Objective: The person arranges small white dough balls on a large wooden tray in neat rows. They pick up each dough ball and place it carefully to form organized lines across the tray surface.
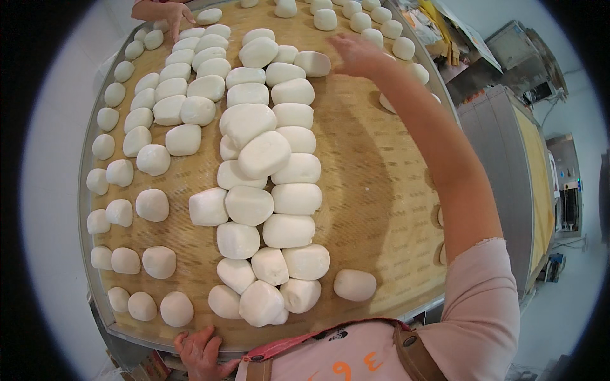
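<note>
My left hand (202, 352) rests at the near metal rim of a large tray table (209, 339), fingers spread, with nothing visible in it. My right hand (355, 55), slightly blurred, reaches over the far part of the tray with fingers extended. It appears to hold nothing. Closest on its left is a white bun (312, 64) at the end of a dense double row. Many smooth white mantou-like buns lie along the middle, a few stacked on others, such as this upper bun (265, 154). One bun (355, 285) lies apart near my body.
Another person's hand (176, 19) is among buns at the far left. Spaced buns (107, 119) line the left rim; more sit at the far right (403, 48), partly behind my arm. A brown perforated mat (352, 190) covers the tray. Beside it stands a grey cabinet (500, 157).
</note>
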`<state>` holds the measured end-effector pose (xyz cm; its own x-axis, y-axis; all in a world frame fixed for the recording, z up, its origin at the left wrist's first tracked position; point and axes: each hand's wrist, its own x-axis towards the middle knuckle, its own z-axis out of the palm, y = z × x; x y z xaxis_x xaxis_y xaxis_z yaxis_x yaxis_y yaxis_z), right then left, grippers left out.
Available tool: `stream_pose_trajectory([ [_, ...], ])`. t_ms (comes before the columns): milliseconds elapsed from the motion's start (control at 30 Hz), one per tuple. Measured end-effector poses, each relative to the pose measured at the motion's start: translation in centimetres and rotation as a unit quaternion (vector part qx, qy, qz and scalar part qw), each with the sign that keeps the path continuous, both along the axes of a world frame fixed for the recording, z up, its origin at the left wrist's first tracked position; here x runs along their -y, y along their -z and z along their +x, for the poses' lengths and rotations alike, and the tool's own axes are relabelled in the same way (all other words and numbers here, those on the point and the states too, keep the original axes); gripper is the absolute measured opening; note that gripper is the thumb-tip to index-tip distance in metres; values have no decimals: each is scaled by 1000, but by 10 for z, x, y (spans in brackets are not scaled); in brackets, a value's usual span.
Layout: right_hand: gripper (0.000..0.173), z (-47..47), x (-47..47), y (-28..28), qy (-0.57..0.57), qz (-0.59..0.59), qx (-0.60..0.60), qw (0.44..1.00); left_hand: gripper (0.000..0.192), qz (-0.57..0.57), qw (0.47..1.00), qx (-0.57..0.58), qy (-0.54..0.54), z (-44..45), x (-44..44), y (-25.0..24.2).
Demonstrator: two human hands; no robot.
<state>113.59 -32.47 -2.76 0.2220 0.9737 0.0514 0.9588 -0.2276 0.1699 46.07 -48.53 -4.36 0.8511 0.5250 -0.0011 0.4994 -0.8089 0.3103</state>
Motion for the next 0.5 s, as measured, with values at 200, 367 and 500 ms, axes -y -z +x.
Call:
stream_pose_trajectory([
  [200, 68, -35, -34, 22, -4, -13, -139, 990, 55, 9, 1000, 9, 10, -6, -4, 5],
  [367, 59, -19, -3, 13, 3, 17, -192, 981, 58, 16, 1000, 14, 15, -10, -4, 12],
  [500, 58, -33, 75, -31, 94, -6, -458, 884, 63, 23, 1000, 12, -4, -12, 4, 12],
])
